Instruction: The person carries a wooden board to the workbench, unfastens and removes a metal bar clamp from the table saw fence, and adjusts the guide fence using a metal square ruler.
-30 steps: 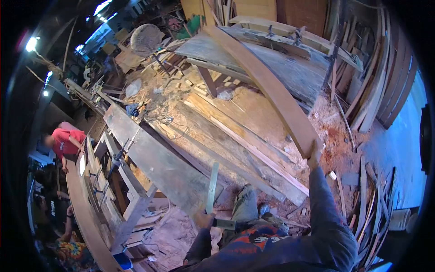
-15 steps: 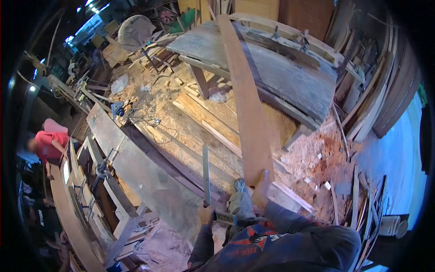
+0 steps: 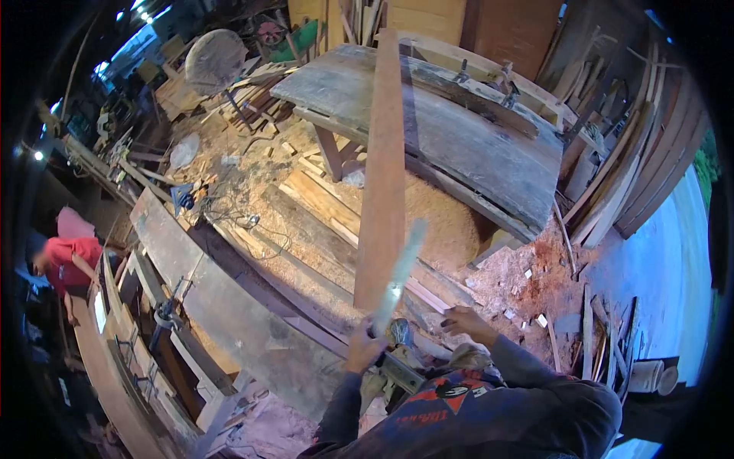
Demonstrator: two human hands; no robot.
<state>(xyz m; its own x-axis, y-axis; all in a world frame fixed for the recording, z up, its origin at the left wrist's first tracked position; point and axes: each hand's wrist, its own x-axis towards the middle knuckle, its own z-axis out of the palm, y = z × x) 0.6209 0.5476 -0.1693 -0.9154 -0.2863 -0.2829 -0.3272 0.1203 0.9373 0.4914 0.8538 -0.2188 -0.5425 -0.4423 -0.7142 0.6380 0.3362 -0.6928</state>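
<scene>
1. Weathered tabletop: plank crosses its left part, overhangs near edge. Clamp at far edge.
2. Left hand: fingers grasping square, just below plank's near end; plank contact unclear.
3. Right hand: fingers released, loosely curled, right of square.
4. Sawdusty floor: offcuts, tangled cable clutter the left side.
5. Boards lean at right; person in red far left.
</scene>
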